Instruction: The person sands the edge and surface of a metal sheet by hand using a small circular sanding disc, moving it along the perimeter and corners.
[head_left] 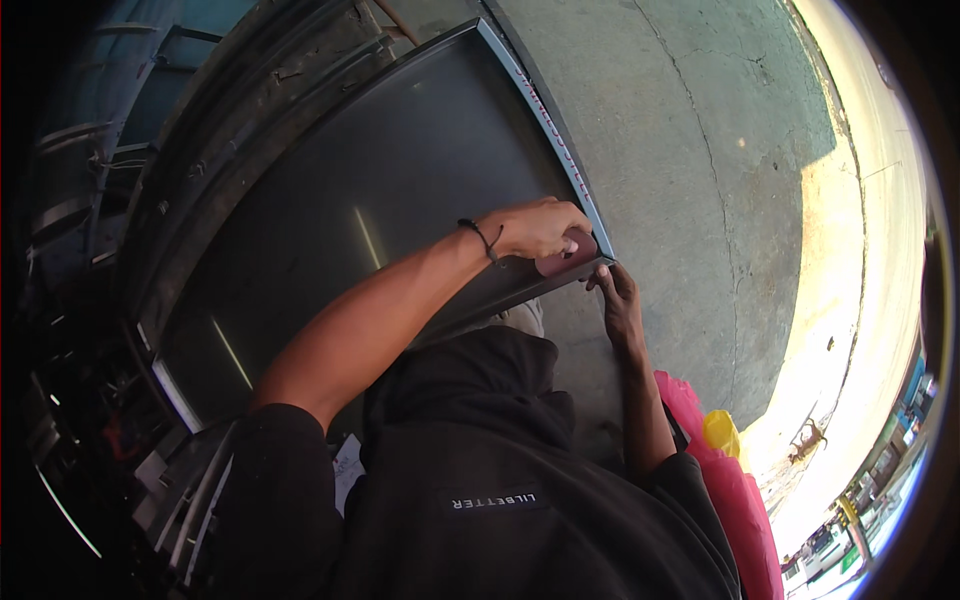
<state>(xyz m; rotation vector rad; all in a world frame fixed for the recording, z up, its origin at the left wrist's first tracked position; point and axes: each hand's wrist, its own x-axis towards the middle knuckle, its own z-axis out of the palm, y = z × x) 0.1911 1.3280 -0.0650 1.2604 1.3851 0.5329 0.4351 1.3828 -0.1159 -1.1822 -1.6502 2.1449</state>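
A large dark metal panel [330,200] with raised edges lies in front of me, its surface smooth and slightly reflective. My left hand [543,228] reaches across it to the near right corner, fingers curled on a reddish-brown round sanding disc [555,264]. The disc rests against the inside of that corner, partly covered by the hand. Outside the same corner, my right hand [620,292] holds the panel's edge between thumb and fingers. A pale strip with red print [540,110] runs along the right edge.
Grey cracked concrete floor [690,190] spreads to the right, with sunlit ground [855,200] beyond. Pink [735,500] and yellow [721,432] material lies by my right arm. Dark metal framework [290,80] stands behind the panel. A white paper [347,466] shows below my left arm.
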